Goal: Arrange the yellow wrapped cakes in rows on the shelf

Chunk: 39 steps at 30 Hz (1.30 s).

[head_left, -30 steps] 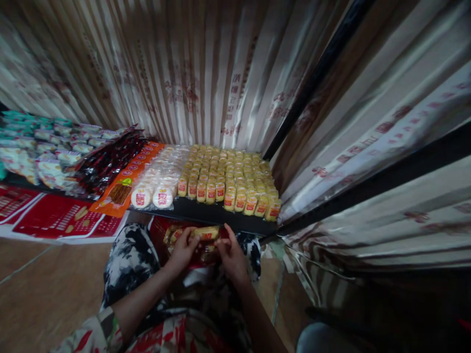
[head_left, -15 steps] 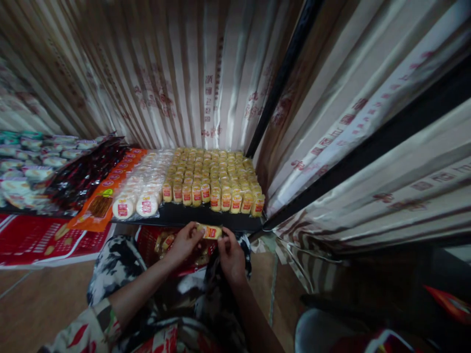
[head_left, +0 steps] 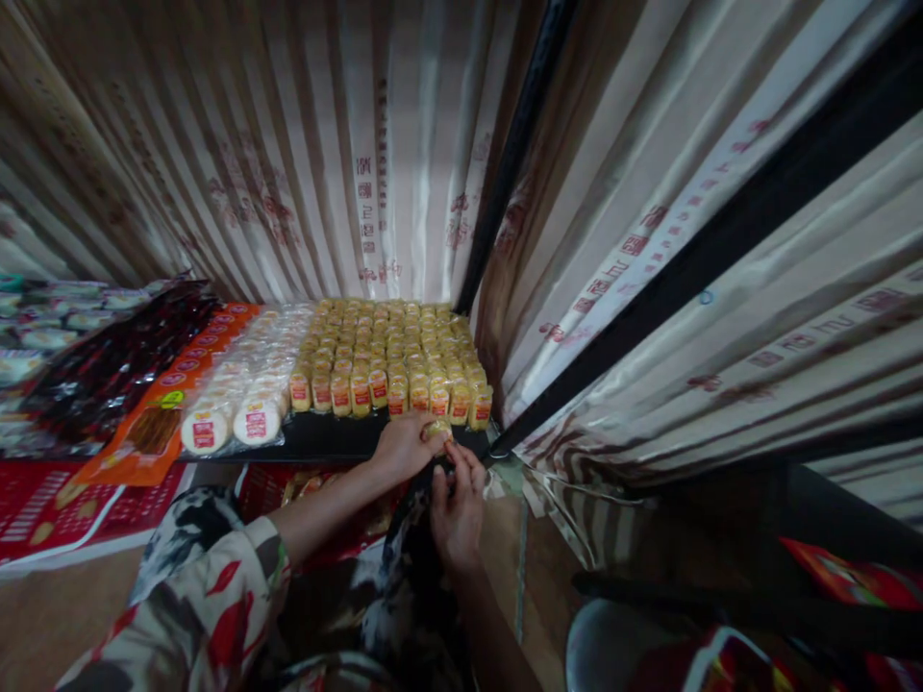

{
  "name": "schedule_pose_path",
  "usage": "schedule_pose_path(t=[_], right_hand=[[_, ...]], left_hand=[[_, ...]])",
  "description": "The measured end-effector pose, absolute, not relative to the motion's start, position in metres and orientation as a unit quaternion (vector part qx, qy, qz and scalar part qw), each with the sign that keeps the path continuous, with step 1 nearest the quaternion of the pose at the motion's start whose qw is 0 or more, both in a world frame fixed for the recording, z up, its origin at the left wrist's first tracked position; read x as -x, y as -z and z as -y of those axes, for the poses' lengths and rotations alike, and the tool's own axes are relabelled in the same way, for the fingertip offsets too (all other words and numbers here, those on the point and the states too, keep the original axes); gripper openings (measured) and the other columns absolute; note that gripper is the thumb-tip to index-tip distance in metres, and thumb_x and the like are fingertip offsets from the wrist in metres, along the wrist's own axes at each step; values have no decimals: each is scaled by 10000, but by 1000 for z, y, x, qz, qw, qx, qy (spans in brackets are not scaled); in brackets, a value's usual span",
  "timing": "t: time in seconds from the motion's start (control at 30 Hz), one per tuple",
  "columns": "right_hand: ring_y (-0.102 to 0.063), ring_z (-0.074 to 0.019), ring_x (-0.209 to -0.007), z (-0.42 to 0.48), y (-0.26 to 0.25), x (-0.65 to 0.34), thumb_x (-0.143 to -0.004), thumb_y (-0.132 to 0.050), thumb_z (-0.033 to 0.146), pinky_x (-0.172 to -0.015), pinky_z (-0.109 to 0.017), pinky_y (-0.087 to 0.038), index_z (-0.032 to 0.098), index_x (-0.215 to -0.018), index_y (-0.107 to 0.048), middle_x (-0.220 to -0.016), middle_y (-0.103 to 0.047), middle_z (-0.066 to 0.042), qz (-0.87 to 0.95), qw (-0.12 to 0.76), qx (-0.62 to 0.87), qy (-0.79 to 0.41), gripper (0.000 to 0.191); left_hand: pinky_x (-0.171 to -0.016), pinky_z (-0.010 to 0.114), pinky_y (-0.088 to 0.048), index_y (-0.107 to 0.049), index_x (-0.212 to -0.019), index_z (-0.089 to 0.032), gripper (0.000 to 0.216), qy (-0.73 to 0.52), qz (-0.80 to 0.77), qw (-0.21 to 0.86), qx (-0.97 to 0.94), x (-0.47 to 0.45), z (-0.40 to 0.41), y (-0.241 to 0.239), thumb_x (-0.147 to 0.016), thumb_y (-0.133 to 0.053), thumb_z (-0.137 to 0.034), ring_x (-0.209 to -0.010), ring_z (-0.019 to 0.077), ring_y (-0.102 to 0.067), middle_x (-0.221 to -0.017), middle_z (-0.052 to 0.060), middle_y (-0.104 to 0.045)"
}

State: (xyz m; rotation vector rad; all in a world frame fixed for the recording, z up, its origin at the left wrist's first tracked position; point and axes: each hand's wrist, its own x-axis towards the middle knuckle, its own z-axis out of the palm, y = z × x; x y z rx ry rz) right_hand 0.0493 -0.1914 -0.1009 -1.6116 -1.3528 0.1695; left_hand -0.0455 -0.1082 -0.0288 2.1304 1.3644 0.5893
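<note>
My left hand (head_left: 404, 448) is closed on a small yellow wrapped snack cake (head_left: 436, 430), held over the front edge of the shelf. My right hand (head_left: 460, 505) is just below it, fingertips against the cake's near side and thumb apart from them. Behind my hands, tight rows of matching yellow snack cakes (head_left: 393, 356) stand on the black shelf (head_left: 324, 437), the front ones showing red labels. More wrapped pieces (head_left: 303, 483) lie in a red package by my lap, partly hidden under my left forearm.
To the left are round white packaged cakes (head_left: 257, 421), an orange snack bag (head_left: 148, 432), dark shiny packets (head_left: 108, 370) and white packets (head_left: 50, 336). Pleated curtains (head_left: 303, 144) and a black post (head_left: 505, 173) rise behind. A red printed box (head_left: 64, 509) lies below the shelf; a stool (head_left: 602, 639) stands at right.
My hands have lifted the cake forward and right, toward the front row. It is now turned end-on, mostly inside my left hand. The right fingers have loosened. The view has shifted right.
</note>
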Motion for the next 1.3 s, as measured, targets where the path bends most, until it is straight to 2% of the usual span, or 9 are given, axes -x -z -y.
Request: schedule_pose_path(t=[0.2,0.37,0.5,0.7,0.97,1.13,1.3], right_hand=[[-427,-233,-1168,180,102,-59,-901,-342,290,-961,-455,-393,146,-1221,-474,-1229,-449,-152,565,484,667,-23,375],[-411,-242,-1185,171,112,-66,-894,-327,277,-967,-458,-383,137,-1234,-474,-1248,-435,-156,561,469,682,-21,396],[-419,-241,-1172,165,117,-68,-884,-333,254,-950,-443,-404,127,-1232,-482,-1237,-440,-160,566,465,681,-15,399],[-430,-234,-1156,161,118,-68,-882,-302,208,-939,-440,-416,133,-1237,-482,-1208,-437,-160,566,468,678,-15,405],[-387,-245,-1192,159,116,-73,-866,-396,255,-955,-453,-393,146,-1268,-438,-1247,-423,-155,595,457,661,-19,419],[-385,-264,-1189,156,123,-73,-850,-425,294,-940,-465,-394,156,-1295,-404,-1284,-393,-162,593,450,667,-7,467],[-391,-263,-1188,154,130,-71,-867,-396,294,-940,-479,-387,139,-1332,-332,-1252,-425,-176,585,461,667,25,494]], left_hand=[[-809,254,-446,-622,-993,-192,261,-207,-478,237,-820,15,95,29,-832,-482,-342,-937,172,-586,-1029,46,-638],[-803,279,-461,-612,-1031,-185,302,-186,-486,235,-821,2,85,28,-863,-440,-367,-896,185,-604,-996,63,-634],[-834,272,-456,-532,-1149,-169,325,-201,-492,248,-810,-2,84,28,-860,-467,-303,-898,169,-593,-1055,68,-599],[-849,291,-466,-423,-1222,-163,370,-253,-487,237,-801,1,96,36,-858,-459,-220,-982,179,-546,-1131,90,-498],[-868,269,-477,-552,-1004,-182,238,-287,-421,262,-819,4,104,58,-904,-337,-195,-934,141,-545,-1003,51,-514],[-885,251,-475,-562,-1022,-189,247,-291,-391,276,-828,4,103,65,-890,-355,-166,-938,131,-545,-994,46,-553],[-938,338,-457,-574,-1062,-159,273,-311,-418,189,-833,7,111,62,-883,-368,-173,-1038,190,-515,-1099,94,-541]])
